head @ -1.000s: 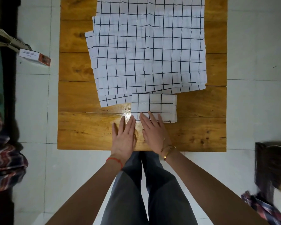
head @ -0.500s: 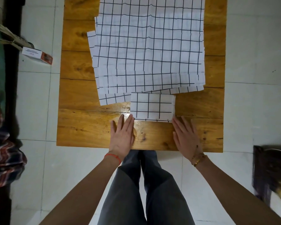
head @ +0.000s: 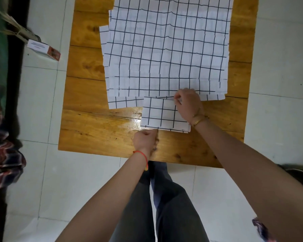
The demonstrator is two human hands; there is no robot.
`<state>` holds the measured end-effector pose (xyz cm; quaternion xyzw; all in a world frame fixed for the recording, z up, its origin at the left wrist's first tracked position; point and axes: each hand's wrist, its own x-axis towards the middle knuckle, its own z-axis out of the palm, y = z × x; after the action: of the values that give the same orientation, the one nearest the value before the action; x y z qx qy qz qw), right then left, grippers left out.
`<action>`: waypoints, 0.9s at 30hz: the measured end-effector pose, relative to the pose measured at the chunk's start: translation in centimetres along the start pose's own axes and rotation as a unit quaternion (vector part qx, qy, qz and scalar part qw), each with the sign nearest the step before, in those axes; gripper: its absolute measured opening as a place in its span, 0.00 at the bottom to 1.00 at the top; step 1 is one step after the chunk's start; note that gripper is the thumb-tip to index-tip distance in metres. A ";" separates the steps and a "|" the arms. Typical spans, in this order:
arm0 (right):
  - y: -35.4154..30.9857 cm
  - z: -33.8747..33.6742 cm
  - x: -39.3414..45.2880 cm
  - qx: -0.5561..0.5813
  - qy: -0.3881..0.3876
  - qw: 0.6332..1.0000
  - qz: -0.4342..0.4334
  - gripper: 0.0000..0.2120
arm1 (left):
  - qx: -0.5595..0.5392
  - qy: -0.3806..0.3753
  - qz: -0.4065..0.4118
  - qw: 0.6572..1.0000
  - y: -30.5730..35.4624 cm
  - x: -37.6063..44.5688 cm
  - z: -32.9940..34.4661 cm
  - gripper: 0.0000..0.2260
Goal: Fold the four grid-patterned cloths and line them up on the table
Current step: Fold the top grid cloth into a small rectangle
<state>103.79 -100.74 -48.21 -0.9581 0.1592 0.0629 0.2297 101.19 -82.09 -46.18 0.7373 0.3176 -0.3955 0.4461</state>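
Lying near the front edge of the wooden surface (head: 87,130) is one folded cloth (head: 160,114), a small white block with dark grid lines. It sits near the middle, a bit to the right. Its far edge touches or just covers the near edge of the stack (head: 166,49) of open cloths.

The stack is big and flat. It covers most of the far part of the surface. The cloths in it lie one on top of another, with their near edges stepped so that a few layers show. How many are in the stack I cannot tell for sure.

The right hand (head: 187,105) reaches over the right part of the folded cloth. Its fingers are curled, and its grip pinches the near edge of a cloth in the stack, just past the folded one. A gold bracelet (head: 198,120) is on that wrist.

The left hand (head: 144,139) rests on the surface right at the near edge of the folded cloth. Its fingers are curled in. It looks closed, and I cannot see anything in its grip. A red string (head: 142,154) is round that wrist.

On the floor (head: 278,67) to the left lies a small white box (head: 43,49). A striped fabric (head: 2,151) is at the left edge.
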 end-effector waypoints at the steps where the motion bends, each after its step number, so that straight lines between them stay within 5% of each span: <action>1: -0.1 0.2 0.4 -0.003 -0.012 1.000 -0.002 0.05 | -0.015 0.001 -0.022 1.000 0.0 0.1 0.5 0.09; 8: -0.8 1.0 1.3 -0.003 -0.043 0.999 0.005 0.04 | -0.098 0.025 -0.089 0.991 0.9 0.5 2.5 0.08; 15: -0.6 0.6 0.9 0.115 -0.079 0.986 0.094 0.03 | -0.124 0.069 -0.026 0.990 0.8 1.4 2.3 0.07; 21: -2.0 -0.8 -0.8 0.272 -0.120 0.937 0.185 0.02 | -0.115 0.056 -0.021 0.992 1.5 1.9 0.8 0.10; 24: -2.9 -0.9 -1.5 0.374 -0.158 0.882 0.240 0.03 | -0.089 0.027 -0.011 0.996 1.6 2.0 -0.5 0.13; 27: -4.3 -1.2 -2.2 0.388 -0.205 0.874 0.211 0.10 | -0.052 -0.022 0.015 0.998 1.5 2.0 -2.4 0.20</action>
<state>103.23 -97.06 -44.92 -0.7014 0.3181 0.2382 0.5917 104.10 -80.28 -46.64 0.7087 0.3165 -0.3877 0.4973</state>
